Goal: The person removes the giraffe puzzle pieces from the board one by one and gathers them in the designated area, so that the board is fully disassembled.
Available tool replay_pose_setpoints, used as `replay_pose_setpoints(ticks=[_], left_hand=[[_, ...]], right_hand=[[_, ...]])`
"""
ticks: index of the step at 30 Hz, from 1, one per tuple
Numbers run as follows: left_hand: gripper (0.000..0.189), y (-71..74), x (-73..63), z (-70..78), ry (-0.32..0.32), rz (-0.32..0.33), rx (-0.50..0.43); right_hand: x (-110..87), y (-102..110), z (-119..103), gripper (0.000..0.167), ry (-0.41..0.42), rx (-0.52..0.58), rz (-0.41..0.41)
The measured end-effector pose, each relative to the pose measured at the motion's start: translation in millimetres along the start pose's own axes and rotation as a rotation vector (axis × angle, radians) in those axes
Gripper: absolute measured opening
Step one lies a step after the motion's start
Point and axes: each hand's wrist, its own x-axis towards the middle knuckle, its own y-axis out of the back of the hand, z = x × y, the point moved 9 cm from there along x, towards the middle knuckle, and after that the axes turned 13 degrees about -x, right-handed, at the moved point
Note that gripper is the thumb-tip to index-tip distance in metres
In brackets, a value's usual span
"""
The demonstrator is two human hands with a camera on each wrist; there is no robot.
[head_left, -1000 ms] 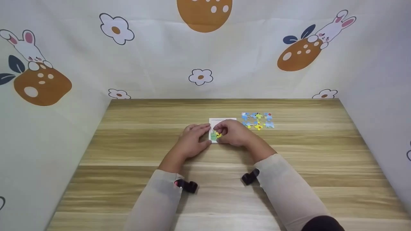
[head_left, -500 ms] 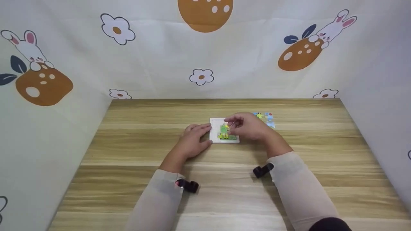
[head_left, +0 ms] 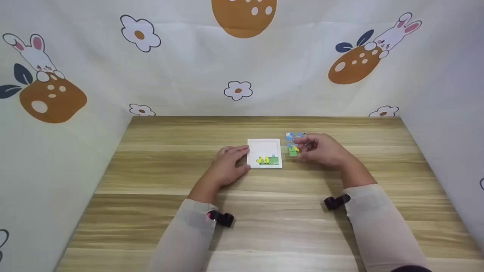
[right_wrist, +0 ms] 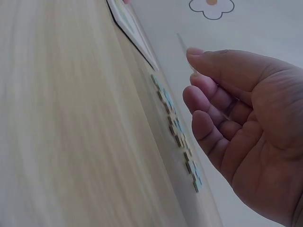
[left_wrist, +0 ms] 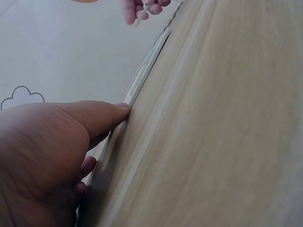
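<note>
My left hand (head_left: pixel 228 164) rests at the left side of a white square puzzle tray (head_left: pixel 263 147), its fingertips and thumb touching the edge. Several joined green and yellow pieces (head_left: pixel 268 161) lie along the tray's bottom. To the right of the tray, my right hand (head_left: pixel 321 150) pinches a green and yellow puzzle piece (head_left: pixel 292 152) between thumb and fingers. In the right wrist view that puzzle piece (right_wrist: pixel 182 43) appears thin and edge-on, raised above the table. Loose blue puzzle pieces (head_left: pixel 290 136) lie behind the right hand, which partly hides them.
The wood-grain table (head_left: pixel 257 226) meets a patterned cloth backdrop (head_left: pixel 181 75) at its far edge. Loose pieces (right_wrist: pixel 175 127) lie flat in the right wrist view, beyond the tray's corner.
My right hand has lifted the green and yellow puzzle piece from the tray and carried it right, beside the loose pieces. My left hand stays at the tray's edge.
</note>
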Motion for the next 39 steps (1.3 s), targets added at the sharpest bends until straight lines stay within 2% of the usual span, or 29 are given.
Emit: replay_pose_setpoints(ticks=[6,12,19,28,32,39], left_hand=[[0.061,-1.1,1.4,-2.8,0.016,0.0,0.007],[0.061,-1.0,1.5,-3.0,0.025,-0.004,0.004],[0.061,-0.9,2.0,-2.9,0.017,0.0,0.006],[0.061,-1.5,1.7,-3.1,0.017,-0.01,-0.006],[0.061,-1.3,1.4,-3.5,0.02,-0.011,-0.005],[0.062,-2.0,1.7,-3.6,0.033,-0.012,0.003]], right_hand=[[-0.8,-2.6,3.2,0.048,-0.011,-0.028,-0.023],[0.8,-9.8,3.2,0.039,0.003,-0.083,-0.047],[0.7,-13.0,1.1,0.037,0.009,-0.136,-0.046],[1.0,-11.6,-1.1,0.044,0.019,-0.123,-0.03],[1.8,-10.0,-9.3,0.044,0.006,-0.108,-0.012],[8.7,-20.3,-40.9,0.043,0.009,-0.094,-0.029]])
